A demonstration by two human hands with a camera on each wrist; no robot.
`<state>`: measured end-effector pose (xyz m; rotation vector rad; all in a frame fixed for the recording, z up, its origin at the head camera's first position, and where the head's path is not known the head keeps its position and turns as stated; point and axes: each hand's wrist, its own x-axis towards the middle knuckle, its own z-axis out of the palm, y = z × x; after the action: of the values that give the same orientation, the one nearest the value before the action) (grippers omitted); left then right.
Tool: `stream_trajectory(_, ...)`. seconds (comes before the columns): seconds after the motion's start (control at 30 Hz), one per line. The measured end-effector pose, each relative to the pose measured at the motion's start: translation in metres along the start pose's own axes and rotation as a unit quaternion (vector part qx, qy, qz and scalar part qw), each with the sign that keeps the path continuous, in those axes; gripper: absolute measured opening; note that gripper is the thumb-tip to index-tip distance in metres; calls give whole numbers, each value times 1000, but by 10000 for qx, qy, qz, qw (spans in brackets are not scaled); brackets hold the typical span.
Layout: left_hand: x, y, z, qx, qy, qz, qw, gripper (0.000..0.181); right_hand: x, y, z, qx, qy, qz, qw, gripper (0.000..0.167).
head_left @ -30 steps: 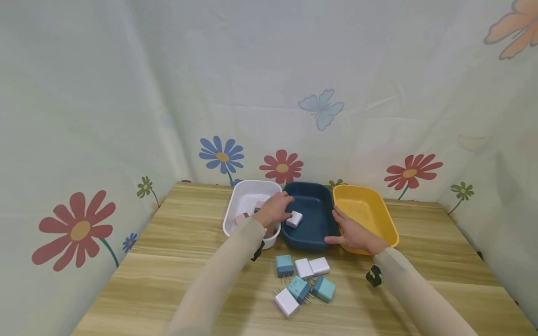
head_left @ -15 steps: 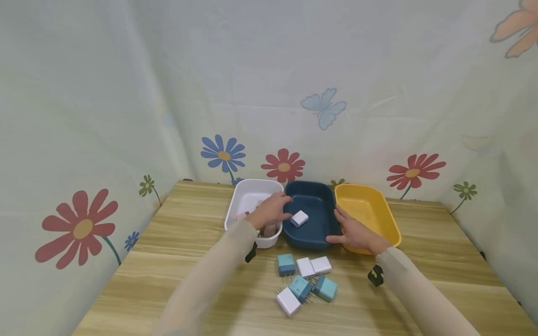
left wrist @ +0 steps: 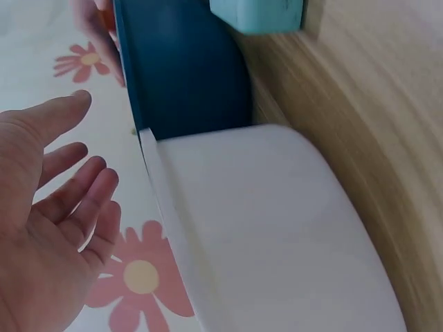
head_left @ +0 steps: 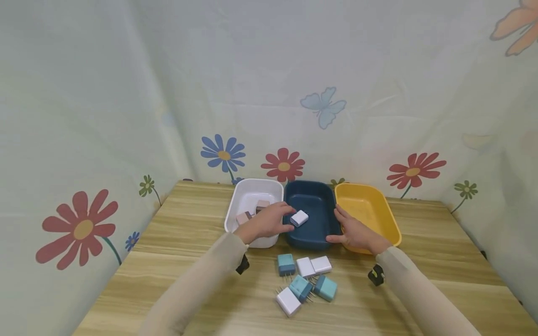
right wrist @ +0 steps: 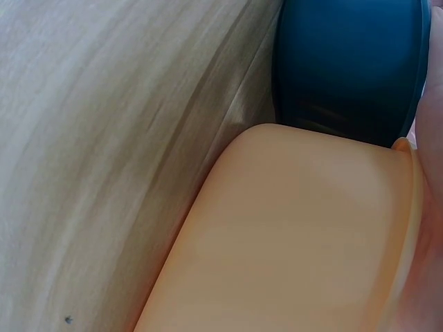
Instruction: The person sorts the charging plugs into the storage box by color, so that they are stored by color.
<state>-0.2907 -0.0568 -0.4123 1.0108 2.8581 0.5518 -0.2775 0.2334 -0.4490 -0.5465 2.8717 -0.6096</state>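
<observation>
Above the near right part of the white bin (head_left: 254, 190), my left hand (head_left: 266, 221) reaches toward the dark blue bin (head_left: 317, 203), fingers loosely extended. The left wrist view confirms an empty palm. Just beyond its fingertips, a white plug charger (head_left: 300, 218) lies inside the blue bin. My right hand (head_left: 357, 232) rests on the adjoining rims of the blue bin and the yellow bin (head_left: 363, 210), thumb and fingers spread. Only a sliver of it shows in the right wrist view. Pink-and-dark blocks (head_left: 244, 217) sit in the white bin, partly hidden by my left hand.
In front of the blue bin, a loose group of chargers lies on the wooden table (head_left: 180, 261): teal ones (head_left: 325, 288) and white ones (head_left: 288, 302), several with prongs showing. A flower-printed cloth (head_left: 252, 70) hangs behind the table and along its sides.
My left hand has drawn back left and slightly nearer, away from the white charger in the blue bin. More of the pink blocks shows. The right hand keeps its place.
</observation>
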Motion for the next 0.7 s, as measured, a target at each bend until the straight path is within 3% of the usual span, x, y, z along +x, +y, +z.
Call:
stream_trajectory(0.17, -14, 7, 2, -293, 59, 529, 9982, 43, -1, -1, 0, 30, -27, 15, 10000, 108)
stream_trajectory(0.33, -26, 12, 9, -370, 161, 1330, 9903, 34, -1, -1, 0, -3, -12, -44, 10000, 108)
stream_trajectory(0.4, -30, 14, 12, -379, 127, 1523, 9875, 32, -1, 0, 0, -6, -3, -68, 10000, 107)
stream_trajectory(0.7, -53, 23, 24, -682, -487, 1757, 9809, 26, -1, 0, 0, 24, -21, 28, 10000, 110)
